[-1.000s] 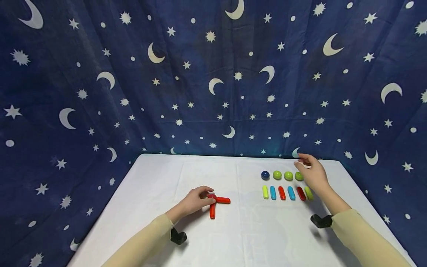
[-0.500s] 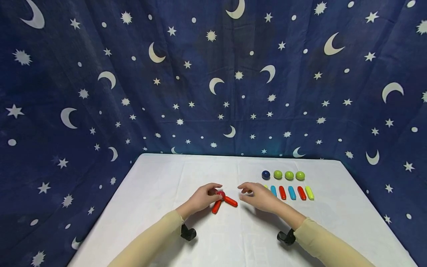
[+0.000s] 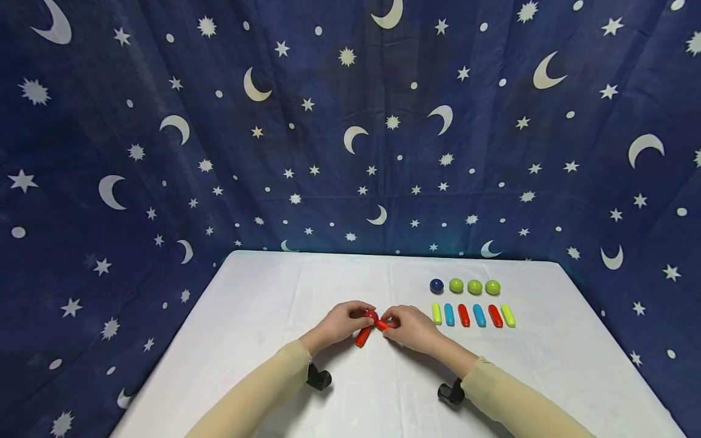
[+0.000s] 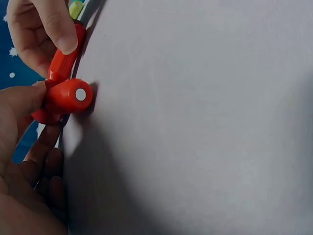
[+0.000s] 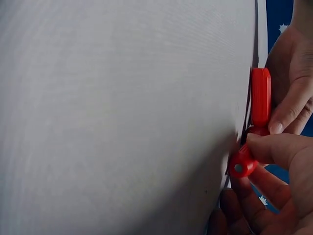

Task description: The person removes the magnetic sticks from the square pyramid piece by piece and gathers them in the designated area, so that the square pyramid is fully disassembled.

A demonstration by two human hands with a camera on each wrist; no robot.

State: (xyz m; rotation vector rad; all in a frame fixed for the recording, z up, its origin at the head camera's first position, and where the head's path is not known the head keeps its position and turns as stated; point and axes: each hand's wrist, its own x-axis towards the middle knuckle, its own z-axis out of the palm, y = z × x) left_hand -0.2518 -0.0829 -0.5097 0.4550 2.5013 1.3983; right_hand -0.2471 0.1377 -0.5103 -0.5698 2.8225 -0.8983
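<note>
At the middle of the table in the head view, a red ball (image 3: 372, 316) has two red rods joined to it. My left hand (image 3: 342, 323) pinches the ball between thumb and fingers. The thumb and fingers of my right hand (image 3: 413, 329) grip the right-hand rod (image 3: 385, 325). Pointing toward me, the other rod (image 3: 363, 336) lies between the hands. In the left wrist view, this rod (image 4: 71, 96) shows a pale dot on its end. The right wrist view has the gripped rod (image 5: 242, 164) partly hidden by my thumb.
On the right of the white table (image 3: 547, 365) is a row of balls, a dark blue one (image 3: 436, 286) and three green ones (image 3: 474, 287). Nearer me lies a row of yellow, blue (image 3: 479, 316) and red rods. A starry blue cloth (image 3: 306, 182) hangs behind.
My right hand has come left from the row of balls to the joined pieces and taken hold of one red rod. My left hand has shifted right, turning the ball and rods.
</note>
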